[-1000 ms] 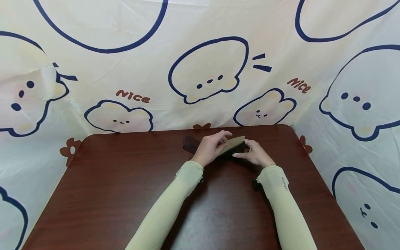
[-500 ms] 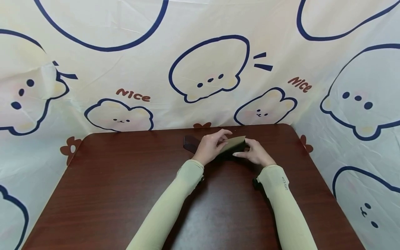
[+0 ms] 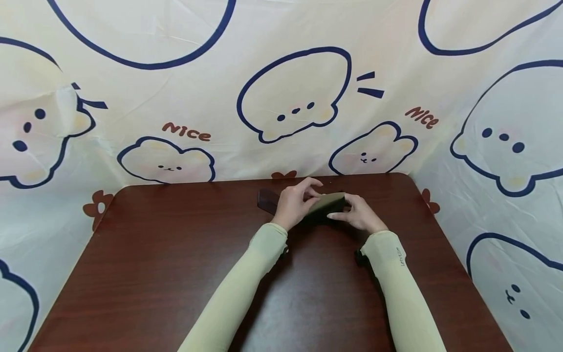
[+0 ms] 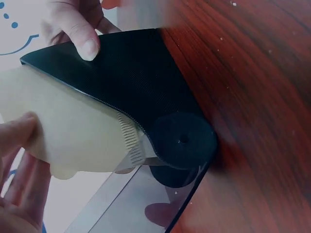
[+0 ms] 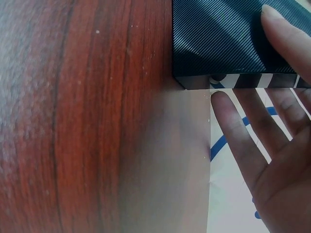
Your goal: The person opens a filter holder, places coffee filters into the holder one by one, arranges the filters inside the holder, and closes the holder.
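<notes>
A black ribbed coffee filter holder (image 4: pixel 116 73) stands tilted at the back of the table, with its smoky see-through lid (image 3: pixel 267 201) swung away to the left on a round hinge. Tan paper coffee filters (image 4: pixel 77 126) with a crimped edge stick out of the holder's mouth. My left hand (image 3: pixel 292 205) pinches the paper, thumb on the near face and fingers behind. My right hand (image 3: pixel 359 215) grips the holder's other end, thumb on the ribbed side. In the right wrist view its fingers reach under the striped edge. How many filters there are cannot be told.
The dark brown wooden table (image 3: pixel 184 264) ends close behind the holder. A cloth backdrop (image 3: pixel 290 29) printed with cartoon bears hangs at the back and both sides.
In the head view, less pale paper shows above the holder than before. My left fingers have shifted slightly; the right hand stays nearly still on the holder.
</notes>
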{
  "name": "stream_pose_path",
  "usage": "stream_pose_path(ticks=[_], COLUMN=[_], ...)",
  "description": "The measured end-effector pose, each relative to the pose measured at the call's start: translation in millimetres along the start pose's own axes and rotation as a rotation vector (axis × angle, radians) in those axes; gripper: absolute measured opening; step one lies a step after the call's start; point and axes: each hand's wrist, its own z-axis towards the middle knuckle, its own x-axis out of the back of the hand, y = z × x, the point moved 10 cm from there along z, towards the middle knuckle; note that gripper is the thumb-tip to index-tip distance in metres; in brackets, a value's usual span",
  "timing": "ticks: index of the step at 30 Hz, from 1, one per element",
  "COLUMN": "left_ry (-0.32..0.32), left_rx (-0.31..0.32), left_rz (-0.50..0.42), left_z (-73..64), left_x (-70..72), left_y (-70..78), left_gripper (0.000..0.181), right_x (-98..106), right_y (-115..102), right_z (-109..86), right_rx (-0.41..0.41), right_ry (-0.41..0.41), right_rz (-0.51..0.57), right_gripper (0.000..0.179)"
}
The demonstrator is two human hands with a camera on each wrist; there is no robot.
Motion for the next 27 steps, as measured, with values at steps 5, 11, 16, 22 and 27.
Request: stream_pose_path(ticks=[5,11,16,22,27], left_ry=[-0.034,-0.035,-0.039,-0.060,-0.065], left_rx=[0.030,0.043,0.038,0.063,0.068], left_rz=[0.087,0.121,0.114,0.189,0.236], left_z=[-0.2,0.0,0.4,-0.5,-1.1], left_x=[-2.4,-3.1,-4.0,-6.3,-8.1], left_y=[-1.1,-1.9,-1.5,-4.4,-6.0], left_gripper=[0.033,0.031,0.031,0.034,0.036], right_x=[0.3,0.5,1.6,0.6,-0.5], right_y=[0.7,1.2,0.7,0.6,0.8], right_z=[-0.1,0.4,1.3,2.0,2.1], right_rx=[-0.008,-0.019,-0.016,-0.012,-0.015], right_ry=[-0.001,-0.002,0.005,0.002,-0.006], right_rz=[-0.007,-0.007,-0.016,-0.017,-0.009], right_gripper=[0.041,0.042,0.040,0.039,0.043])
